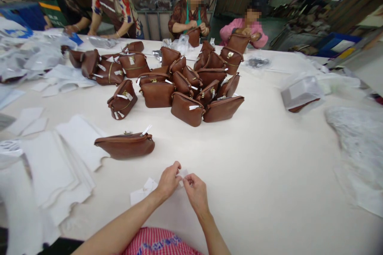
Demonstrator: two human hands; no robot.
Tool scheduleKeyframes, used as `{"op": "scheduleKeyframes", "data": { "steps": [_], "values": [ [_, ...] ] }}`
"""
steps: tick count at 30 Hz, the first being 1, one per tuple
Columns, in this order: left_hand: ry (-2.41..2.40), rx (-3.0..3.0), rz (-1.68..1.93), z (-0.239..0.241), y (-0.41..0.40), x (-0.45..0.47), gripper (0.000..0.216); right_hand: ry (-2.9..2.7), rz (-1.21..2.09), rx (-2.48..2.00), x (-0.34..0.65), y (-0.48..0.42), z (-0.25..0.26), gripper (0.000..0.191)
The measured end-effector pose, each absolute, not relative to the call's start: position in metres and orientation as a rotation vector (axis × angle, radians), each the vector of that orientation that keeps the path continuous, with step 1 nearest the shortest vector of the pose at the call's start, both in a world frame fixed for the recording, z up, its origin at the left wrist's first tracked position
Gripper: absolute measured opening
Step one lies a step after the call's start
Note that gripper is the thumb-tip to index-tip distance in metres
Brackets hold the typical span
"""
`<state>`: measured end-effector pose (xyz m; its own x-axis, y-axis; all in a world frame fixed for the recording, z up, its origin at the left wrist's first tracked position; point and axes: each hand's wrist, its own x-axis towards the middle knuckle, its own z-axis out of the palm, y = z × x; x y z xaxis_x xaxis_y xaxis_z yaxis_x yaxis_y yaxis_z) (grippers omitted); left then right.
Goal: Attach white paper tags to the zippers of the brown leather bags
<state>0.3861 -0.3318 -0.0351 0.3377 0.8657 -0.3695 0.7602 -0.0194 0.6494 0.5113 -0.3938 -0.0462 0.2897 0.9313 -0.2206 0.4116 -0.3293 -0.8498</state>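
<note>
White paper is what you hold: a small paper piece (182,176) sits pinched between your left hand (169,181) and your right hand (196,191), low over the pale tabletop (269,175) and close to your body. Both hands are narrowed to a fingertip pinch on that piece, thumbs and forefingers meeting at its edges, with the two hands nearly touching each other. Just left of your left wrist, a folded white slip (143,192) lies flat on the tabletop.

Beyond your hands, a single brown purse (125,145) lies on its side, zip edge up, with a small white tag standing out near its top. Its left end rests on the edge of a loose stack of white sheets (60,167) that spreads toward your left. Farther back, well apart from your hands, a cluster of brown purses (191,87) stands crowded together, many with white tags on them. To the right of that cluster, a purse wrapped in clear plastic (301,95) lies alone.

Along the far edge of the tabletop, other people are handling brown purses of the same kind; one person in pink (243,32) holds one in both hands.
</note>
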Motion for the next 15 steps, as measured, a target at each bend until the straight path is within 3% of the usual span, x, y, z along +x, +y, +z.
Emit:
{"op": "scheduleKeyframes", "data": {
  "steps": [10, 15],
  "values": [
    [1.364, 1.890, 0.109, -0.0401, -0.3354, 0.3844, 0.050, -1.157, 0.982, -1.846, 0.5102, -0.3929, -0.0521, 0.019],
    [1.353, 1.899, 0.086, -0.0385, -0.3342, 0.3842, 0.044, -1.118, 1.016, -1.832, 0.5104, -0.3958, -0.0553, 0.023]
  ]
}}
